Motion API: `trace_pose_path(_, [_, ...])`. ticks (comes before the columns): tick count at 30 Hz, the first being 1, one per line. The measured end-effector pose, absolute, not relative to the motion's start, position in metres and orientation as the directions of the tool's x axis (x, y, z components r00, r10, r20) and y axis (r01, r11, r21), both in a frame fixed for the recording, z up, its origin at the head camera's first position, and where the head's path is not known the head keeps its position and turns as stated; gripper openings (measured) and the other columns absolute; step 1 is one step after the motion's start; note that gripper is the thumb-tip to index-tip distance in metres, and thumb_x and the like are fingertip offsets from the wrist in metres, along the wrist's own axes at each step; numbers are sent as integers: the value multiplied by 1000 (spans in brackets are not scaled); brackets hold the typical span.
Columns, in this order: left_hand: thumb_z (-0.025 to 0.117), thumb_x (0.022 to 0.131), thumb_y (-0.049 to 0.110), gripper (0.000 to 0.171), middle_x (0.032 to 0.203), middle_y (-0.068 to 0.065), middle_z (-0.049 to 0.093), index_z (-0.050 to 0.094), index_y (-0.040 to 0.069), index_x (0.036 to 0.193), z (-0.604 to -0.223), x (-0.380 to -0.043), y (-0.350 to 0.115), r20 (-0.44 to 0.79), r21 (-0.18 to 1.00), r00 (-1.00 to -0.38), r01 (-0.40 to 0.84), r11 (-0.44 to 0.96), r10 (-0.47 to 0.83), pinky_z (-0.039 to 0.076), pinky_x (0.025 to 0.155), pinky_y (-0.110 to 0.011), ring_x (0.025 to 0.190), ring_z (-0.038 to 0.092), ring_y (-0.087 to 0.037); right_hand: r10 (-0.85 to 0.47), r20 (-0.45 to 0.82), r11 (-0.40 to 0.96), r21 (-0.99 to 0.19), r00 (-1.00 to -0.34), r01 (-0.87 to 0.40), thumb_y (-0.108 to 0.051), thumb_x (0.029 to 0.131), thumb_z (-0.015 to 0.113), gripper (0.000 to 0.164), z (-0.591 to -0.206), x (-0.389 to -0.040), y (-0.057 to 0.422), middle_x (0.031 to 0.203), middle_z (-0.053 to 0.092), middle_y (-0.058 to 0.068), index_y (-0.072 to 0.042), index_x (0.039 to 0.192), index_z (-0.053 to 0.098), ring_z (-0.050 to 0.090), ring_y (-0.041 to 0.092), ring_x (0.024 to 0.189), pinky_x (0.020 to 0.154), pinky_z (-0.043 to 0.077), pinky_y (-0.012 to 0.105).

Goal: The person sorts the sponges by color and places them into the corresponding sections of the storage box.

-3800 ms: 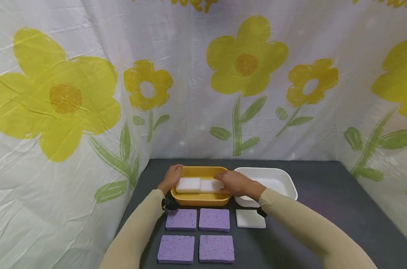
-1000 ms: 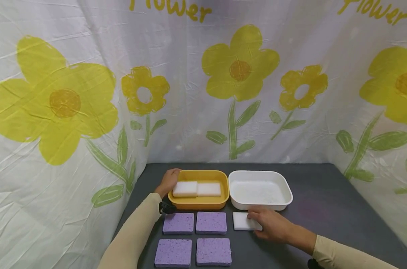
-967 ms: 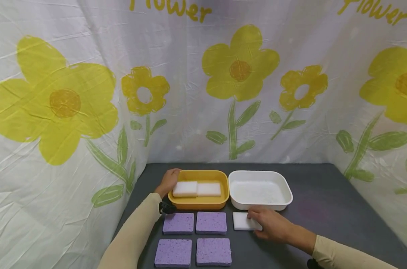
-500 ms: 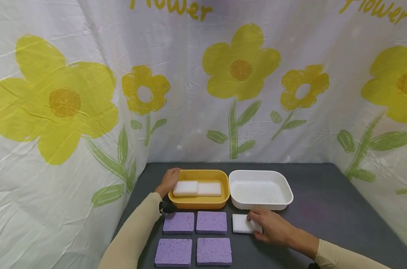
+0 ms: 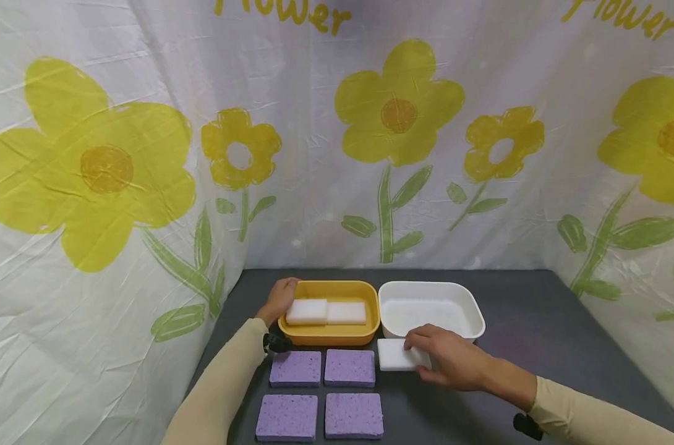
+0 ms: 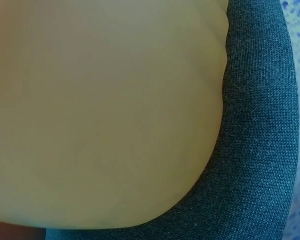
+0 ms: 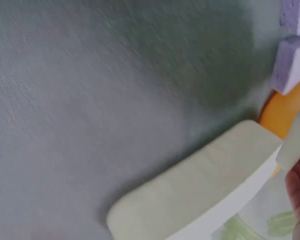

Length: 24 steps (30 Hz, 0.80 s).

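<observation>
While the right hand (image 5: 454,358) pinches its right end, a white sponge (image 5: 392,355) is just near of the white tray (image 5: 426,312), to the right of the purple sponges. The fingers of that hand lie over the sponge's top and the thumb is at its near edge. In the right wrist view a corner of the sponge overlaps the white tray's corner; whether the two touch cannot be told.

Immediately left of the white tray stands the yellow tray (image 5: 331,339). Inside it, a left inner sponge (image 5: 307,311) and a right inner sponge (image 5: 346,314), both white, lie side by side, the left one slightly higher. The left hand (image 5: 280,300) touches the yellow tray's left end; its fingers are mostly hidden, so I cannot tell whether they are spread or curled. The left wrist view shows mainly a blurred yellowish surface.

Near of the yellow tray, four purple pieces lie flat in two rows: the far-left sponge (image 5: 295,368), the far-right sponge (image 5: 350,367), the near-left sponge (image 5: 287,417) and the near-right sponge (image 5: 354,415). Under everything is a dark tabletop (image 5: 520,334). Beyond it hangs a white curtain (image 5: 315,216) printed with yellow flowers.
</observation>
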<state>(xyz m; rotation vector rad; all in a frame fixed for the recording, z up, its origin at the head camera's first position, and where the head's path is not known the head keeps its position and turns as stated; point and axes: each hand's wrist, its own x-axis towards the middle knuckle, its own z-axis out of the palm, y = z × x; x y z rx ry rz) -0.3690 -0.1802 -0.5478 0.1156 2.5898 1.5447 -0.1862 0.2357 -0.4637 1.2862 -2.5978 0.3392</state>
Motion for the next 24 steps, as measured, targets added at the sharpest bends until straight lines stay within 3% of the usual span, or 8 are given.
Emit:
trace_pose_path(7, [31,121,31,52,151,-22,62,59,3,154,-552,-371,-181,-89,887,-990,-27,460,113,47,118,-61,135,61,-41,-744,337,587,-84,-577,-805,-15,83,89,39,-449,-209,227,117,72,-2,-13,117,70,68,14,106,88,60,36])
trace_pose_path(16, [32,120,29,51,153,-24,61,58,1,155,-550,-370,-179,-88,893,-989,-26,450,118,46,118,-62,138,60,-43,-715,294,634,-111,-635,-765,-16,89,86,34,-437,-235,211,119,73,2,-11,119,71,67,18,107,90,61,39])
trace_pose_path(24, [31,120,29,52,151,-24,62,59,0,154,-550,-371,-180,-81,887,-990,-21,460,112,47,118,-62,136,61,-42,-723,269,632,-114,-636,-767,-18,89,86,34,-436,-250,196,119,74,5,-9,119,72,68,22,108,96,61,42])
